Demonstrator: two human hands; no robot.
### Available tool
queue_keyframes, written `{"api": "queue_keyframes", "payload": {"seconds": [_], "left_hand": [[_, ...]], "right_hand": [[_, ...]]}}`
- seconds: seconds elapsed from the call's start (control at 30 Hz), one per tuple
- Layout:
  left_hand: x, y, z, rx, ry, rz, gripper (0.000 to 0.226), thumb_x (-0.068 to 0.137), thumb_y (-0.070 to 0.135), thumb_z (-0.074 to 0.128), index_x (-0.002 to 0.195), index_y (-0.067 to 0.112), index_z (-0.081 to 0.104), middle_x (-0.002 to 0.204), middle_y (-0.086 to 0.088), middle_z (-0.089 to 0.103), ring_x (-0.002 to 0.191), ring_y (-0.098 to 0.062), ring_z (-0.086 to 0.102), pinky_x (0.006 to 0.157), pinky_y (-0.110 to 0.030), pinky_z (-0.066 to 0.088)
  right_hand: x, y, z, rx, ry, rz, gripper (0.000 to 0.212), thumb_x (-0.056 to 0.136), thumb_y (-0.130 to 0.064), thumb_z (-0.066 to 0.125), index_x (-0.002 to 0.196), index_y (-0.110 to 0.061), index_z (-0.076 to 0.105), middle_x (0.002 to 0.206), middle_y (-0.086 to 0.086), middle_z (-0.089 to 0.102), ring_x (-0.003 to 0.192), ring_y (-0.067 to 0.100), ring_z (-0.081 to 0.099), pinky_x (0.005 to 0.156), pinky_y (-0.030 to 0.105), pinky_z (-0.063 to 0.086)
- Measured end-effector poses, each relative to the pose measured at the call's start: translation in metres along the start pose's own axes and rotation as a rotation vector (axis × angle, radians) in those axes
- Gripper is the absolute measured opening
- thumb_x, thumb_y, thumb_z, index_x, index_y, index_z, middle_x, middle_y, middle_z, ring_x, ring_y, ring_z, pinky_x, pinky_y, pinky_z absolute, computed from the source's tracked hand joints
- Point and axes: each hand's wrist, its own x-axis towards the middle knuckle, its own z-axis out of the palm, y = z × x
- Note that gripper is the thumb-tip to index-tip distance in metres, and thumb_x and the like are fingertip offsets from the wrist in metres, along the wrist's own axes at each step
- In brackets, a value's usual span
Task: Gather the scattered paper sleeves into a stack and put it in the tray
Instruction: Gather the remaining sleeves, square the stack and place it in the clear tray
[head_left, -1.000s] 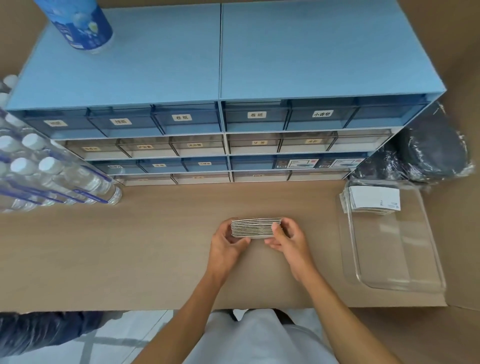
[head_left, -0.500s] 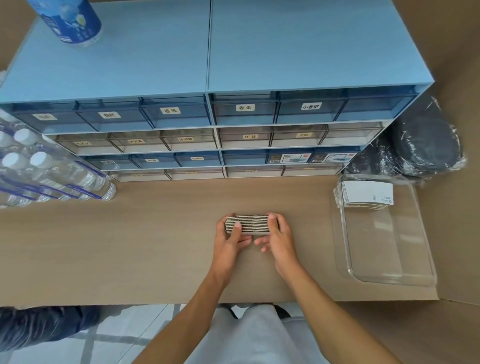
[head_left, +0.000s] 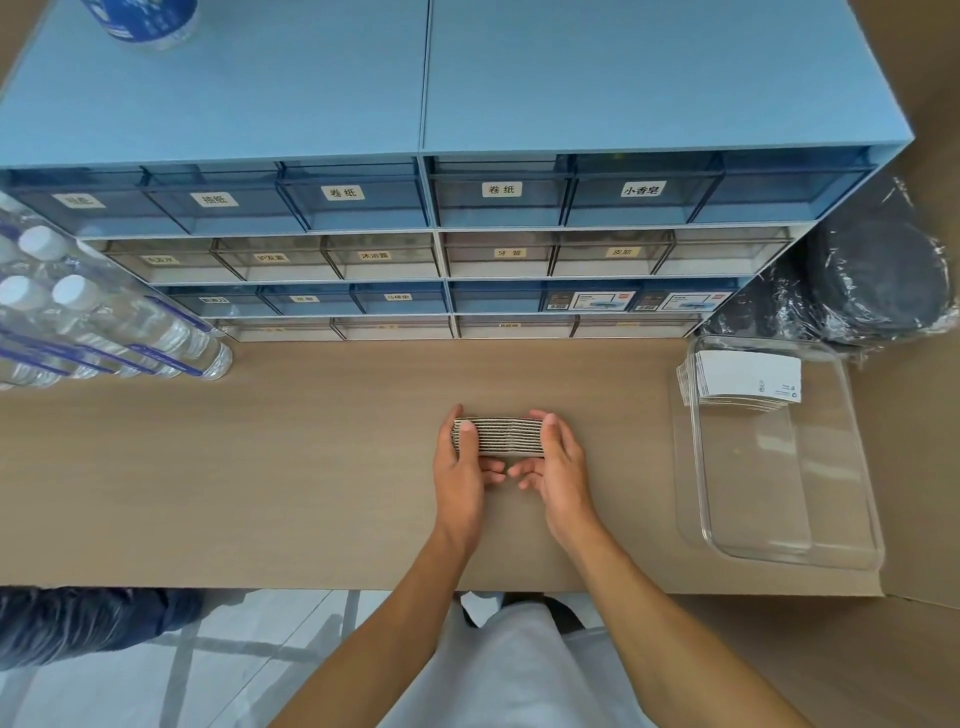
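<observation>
A stack of paper sleeves (head_left: 501, 435) stands on edge on the wooden table, its striped edges facing up. My left hand (head_left: 465, 470) grips its left end with the thumb on top. My right hand (head_left: 558, 467) clasps its right end. Both hands press the stack together between them. At the right stands a clear plastic tray (head_left: 779, 540). A second stack of white sleeves (head_left: 745, 376) lies flat in the tray's far end.
A blue drawer cabinet (head_left: 441, 218) with labelled drawers runs along the back. Wrapped water bottles (head_left: 98, 322) lie at the left. Black items in plastic wrap (head_left: 883, 280) sit behind the tray. A blue bottle (head_left: 150, 21) stands on the cabinet.
Both hands have closed in tighter on the ends of the stack, squaring it. The stack stays at the same spot on the table.
</observation>
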Motion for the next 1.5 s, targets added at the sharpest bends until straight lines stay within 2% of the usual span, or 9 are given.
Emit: {"api": "queue_keyframes", "payload": {"seconds": [0.07, 0.2, 0.27, 0.43, 0.67, 0.77, 0.9, 1.27, 1.5], "left_hand": [[-0.002, 0.0, -0.002, 0.075, 0.007, 0.038, 0.042, 0.105, 0.04, 0.041, 0.143, 0.023, 0.047, 0.091, 0.002, 0.071, 0.061, -0.01, 0.063, 0.054, -0.026, 0.056], [-0.005, 0.004, -0.005, 0.239, 0.009, 0.129, 0.046, 0.106, 0.039, 0.039, 0.145, 0.015, 0.047, 0.129, -0.009, 0.064, 0.116, -0.025, 0.062, 0.1, -0.046, 0.051], [-0.007, 0.007, -0.003, 0.246, 0.018, 0.185, 0.04, 0.107, 0.033, 0.039, 0.138, 0.013, 0.053, 0.122, -0.006, 0.066, 0.115, -0.018, 0.06, 0.101, -0.041, 0.048], [-0.004, 0.007, -0.004, 0.452, 0.09, 0.258, 0.036, 0.107, 0.028, 0.037, 0.127, 0.009, 0.06, 0.117, -0.002, 0.065, 0.116, -0.029, 0.055, 0.106, -0.048, 0.039], [0.008, 0.013, -0.002, 0.37, 0.093, 0.324, 0.035, 0.108, 0.019, 0.033, 0.114, 0.001, 0.062, 0.113, -0.008, 0.06, 0.109, -0.018, 0.053, 0.102, -0.036, 0.042], [0.01, 0.014, -0.001, 0.289, 0.059, 0.316, 0.034, 0.108, 0.024, 0.034, 0.112, 0.005, 0.063, 0.102, -0.004, 0.066, 0.094, -0.01, 0.06, 0.084, -0.022, 0.046], [0.012, 0.012, 0.002, 0.255, 0.084, 0.303, 0.029, 0.107, 0.026, 0.039, 0.084, 0.019, 0.055, 0.076, 0.009, 0.054, 0.067, 0.004, 0.05, 0.064, -0.011, 0.04], [0.018, 0.006, 0.002, 0.208, 0.038, 0.299, 0.03, 0.107, 0.021, 0.036, 0.108, 0.007, 0.063, 0.097, 0.0, 0.066, 0.09, -0.007, 0.06, 0.081, -0.018, 0.047], [0.023, 0.005, 0.001, 0.255, 0.019, 0.303, 0.033, 0.107, 0.025, 0.037, 0.089, 0.01, 0.06, 0.076, 0.008, 0.056, 0.069, 0.001, 0.05, 0.065, -0.015, 0.041]], "right_hand": [[-0.001, 0.004, 0.001, 0.062, -0.009, 0.009, 0.028, 0.102, -0.042, 0.042, 0.117, -0.026, 0.06, 0.083, 0.006, 0.075, 0.051, 0.016, 0.064, 0.047, 0.026, 0.051], [-0.003, 0.009, 0.008, 0.063, 0.031, 0.018, 0.032, 0.1, -0.046, 0.046, 0.121, -0.027, 0.059, 0.084, 0.005, 0.076, 0.051, 0.016, 0.064, 0.047, 0.026, 0.051], [-0.002, 0.008, 0.009, 0.034, 0.046, 0.007, 0.034, 0.099, -0.048, 0.046, 0.12, -0.025, 0.06, 0.079, 0.003, 0.075, 0.049, 0.015, 0.063, 0.046, 0.026, 0.051], [0.0, 0.008, 0.01, 0.0, 0.071, -0.013, 0.029, 0.102, -0.043, 0.043, 0.109, -0.02, 0.06, 0.073, 0.002, 0.071, 0.043, 0.015, 0.059, 0.042, 0.026, 0.048], [0.0, 0.006, 0.011, -0.066, 0.078, -0.047, 0.026, 0.101, -0.043, 0.043, 0.099, -0.022, 0.059, 0.081, 0.002, 0.072, 0.043, 0.018, 0.062, 0.038, 0.025, 0.047], [0.0, 0.005, 0.013, -0.084, 0.084, -0.052, 0.024, 0.101, -0.043, 0.043, 0.095, -0.025, 0.058, 0.079, 0.0, 0.071, 0.043, 0.018, 0.062, 0.037, 0.023, 0.046], [0.001, 0.006, 0.013, -0.09, 0.093, -0.046, 0.024, 0.099, -0.047, 0.044, 0.092, -0.029, 0.058, 0.073, -0.004, 0.073, 0.043, 0.019, 0.063, 0.037, 0.023, 0.046], [0.002, 0.005, 0.013, -0.107, 0.108, -0.065, 0.024, 0.093, -0.054, 0.045, 0.083, -0.038, 0.06, 0.069, -0.004, 0.069, 0.037, 0.016, 0.056, 0.035, 0.024, 0.044], [0.002, 0.007, 0.011, -0.102, 0.082, -0.075, 0.029, 0.095, -0.052, 0.043, 0.1, -0.031, 0.062, 0.072, -0.003, 0.072, 0.041, 0.016, 0.059, 0.039, 0.025, 0.047]]}}
